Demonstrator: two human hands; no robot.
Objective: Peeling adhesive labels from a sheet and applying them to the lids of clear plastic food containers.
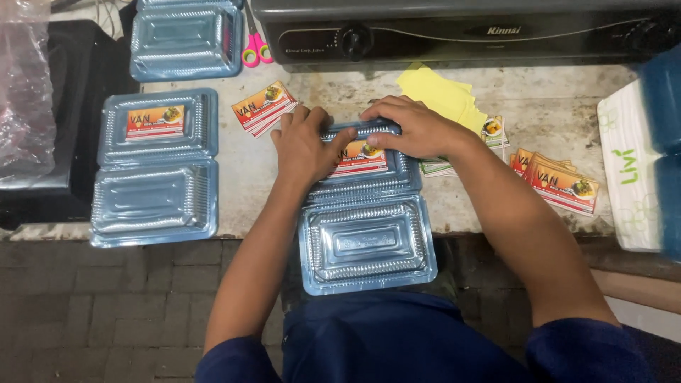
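Note:
An open clear plastic clamshell container (367,245) lies in front of me, its near half hanging over the counter edge. Both hands press on its far half, where an orange and red printed label (360,157) sits. My left hand (303,144) lies flat on the label's left side. My right hand (411,126) presses the label's upper right with fingertips. Neither hand grips anything.
A second open clamshell (157,167) with a label lies at left, and more stacked ones (186,39) behind it. Loose labels (263,106) and another pile of labels (558,181) lie on the counter, with yellow paper (441,96), pink scissors (254,50), a stove (461,28) and a tissue pack (628,177).

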